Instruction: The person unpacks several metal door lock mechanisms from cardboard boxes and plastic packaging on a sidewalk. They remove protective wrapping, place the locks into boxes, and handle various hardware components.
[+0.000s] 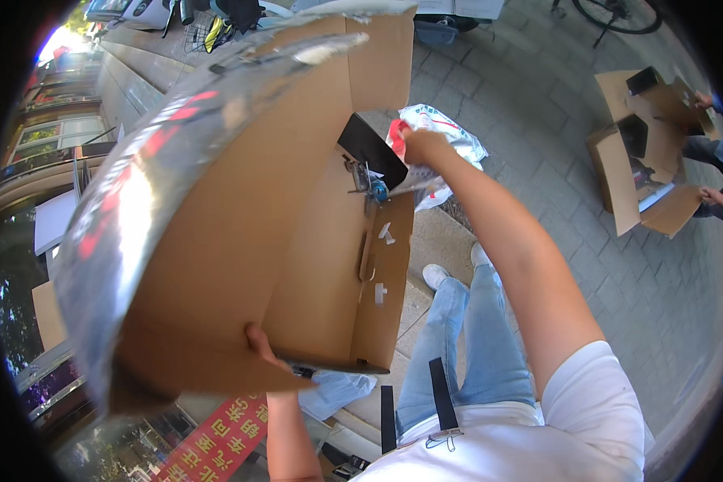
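A large cardboard box (313,259) is tilted open in front of me, its outer side wrapped in shiny clear film (126,199) with red marks. My left hand (264,348) grips the box wall near its lower end, thumb on the inside. Inside, at the far end, are a black box (361,147) and a small metal part (358,175) with a blue part (378,190) beside it. By the black box, the fingers of my right hand (425,146) close on a red plastic piece (397,136); clear plastic hangs just below this hand.
A white plastic bag (458,132) lies beyond my right hand. On the right, another person's hands (710,196) hold an open cardboard box (605,175) on the paving. A bicycle wheel (623,12) stands at top right; a red banner with writing (217,440) is at lower left.
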Demonstrator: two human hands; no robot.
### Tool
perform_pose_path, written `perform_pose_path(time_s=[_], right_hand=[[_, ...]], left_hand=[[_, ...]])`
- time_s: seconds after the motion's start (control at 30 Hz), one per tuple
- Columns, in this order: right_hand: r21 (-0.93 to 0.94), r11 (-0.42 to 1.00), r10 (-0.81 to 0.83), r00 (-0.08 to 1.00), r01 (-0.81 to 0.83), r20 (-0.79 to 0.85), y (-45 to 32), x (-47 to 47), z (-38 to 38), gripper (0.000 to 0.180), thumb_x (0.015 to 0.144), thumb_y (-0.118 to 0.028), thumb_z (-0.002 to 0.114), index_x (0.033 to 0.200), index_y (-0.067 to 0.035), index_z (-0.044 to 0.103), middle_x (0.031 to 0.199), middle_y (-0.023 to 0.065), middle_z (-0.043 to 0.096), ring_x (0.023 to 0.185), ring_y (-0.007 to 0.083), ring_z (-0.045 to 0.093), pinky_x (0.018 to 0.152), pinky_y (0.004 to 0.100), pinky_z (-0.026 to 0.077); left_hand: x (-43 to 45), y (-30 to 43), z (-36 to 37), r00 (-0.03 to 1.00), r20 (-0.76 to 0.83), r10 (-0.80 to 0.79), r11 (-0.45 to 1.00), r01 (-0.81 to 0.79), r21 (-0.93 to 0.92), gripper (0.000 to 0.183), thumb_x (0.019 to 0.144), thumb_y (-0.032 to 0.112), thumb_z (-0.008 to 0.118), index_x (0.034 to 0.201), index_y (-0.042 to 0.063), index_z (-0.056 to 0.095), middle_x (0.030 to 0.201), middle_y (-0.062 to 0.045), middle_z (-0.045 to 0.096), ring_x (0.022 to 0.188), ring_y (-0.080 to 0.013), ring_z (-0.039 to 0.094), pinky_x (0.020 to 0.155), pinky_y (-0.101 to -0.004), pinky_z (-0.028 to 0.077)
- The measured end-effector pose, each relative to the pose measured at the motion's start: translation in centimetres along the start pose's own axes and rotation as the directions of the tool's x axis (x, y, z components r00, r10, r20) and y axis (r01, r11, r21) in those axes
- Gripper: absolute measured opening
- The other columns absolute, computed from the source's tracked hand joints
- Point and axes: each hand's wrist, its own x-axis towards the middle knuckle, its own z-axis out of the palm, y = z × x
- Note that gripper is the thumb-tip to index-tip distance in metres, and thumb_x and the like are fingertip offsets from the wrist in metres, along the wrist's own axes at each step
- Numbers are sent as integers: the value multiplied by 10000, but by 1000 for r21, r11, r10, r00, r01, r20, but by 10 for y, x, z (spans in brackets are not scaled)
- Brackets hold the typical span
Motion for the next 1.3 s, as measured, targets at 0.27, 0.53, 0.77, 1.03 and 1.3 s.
perform_pose_path(time_s=[0.27, 0.53, 0.77, 1.03, 1.3], right_hand=[[-492, 814, -252, 951, 308, 178, 40, -70, -3, 236, 800, -177, 524, 1013, -123, 613, 1004, 97, 628, 939, 229, 607, 725, 355, 488], [-140, 988, -61, 995, 73, 84, 72, -79, -29, 518, 697, -346, 646, 1126, -81, 530, 1076, 159, 583, 986, 281, 576, 813, 379, 461], [901, 418, -266, 933, -115, 243, 40, -141, -12, 414, 776, -229, 612, 1122, -8, 558, 897, 100, 623, 794, 145, 559, 726, 271, 449], [271, 611, -759, 648, 744, -65, -82, -352, -82, 559, 622, -338, 740, 1087, -76, 574, 851, 99, 588, 747, 246, 600, 650, 351, 479], [-220, 626, -732, 661, 748, 165, -100, -337, -34, 200, 673, -241, 679, 757, -77, 600, 653, 137, 605, 632, 295, 617, 530, 398, 454]], left_hand=[[23, -5, 29, 994, -63, 88, 977, -99, -187, 157, 653, -76, 349, 552, 1, 441, 504, -15, 455, 516, -82, 398, 508, -201, 345], [12, 18, 5, 993, -93, -65, 969, 41, -242, 263, 891, 161, 529, 735, -49, 563, 651, -2, 557, 615, -57, 454, 525, -227, 370], [-32, 23, -48, 955, -207, -210, 969, 176, -171, 219, 875, 121, 534, 782, -69, 588, 730, -32, 577, 663, -81, 472, 600, -232, 396], [-81, 78, -24, 848, -277, -452, 887, 394, -241, 114, 657, -77, 454, 642, -21, 551, 602, -34, 548, 587, -97, 471, 566, -241, 386], [-105, 90, -6, 717, -203, -666, 697, 503, -510, 100, 727, -25, 489, 774, -47, 574, 745, -74, 597, 711, -154, 542, 667, -265, 421]])
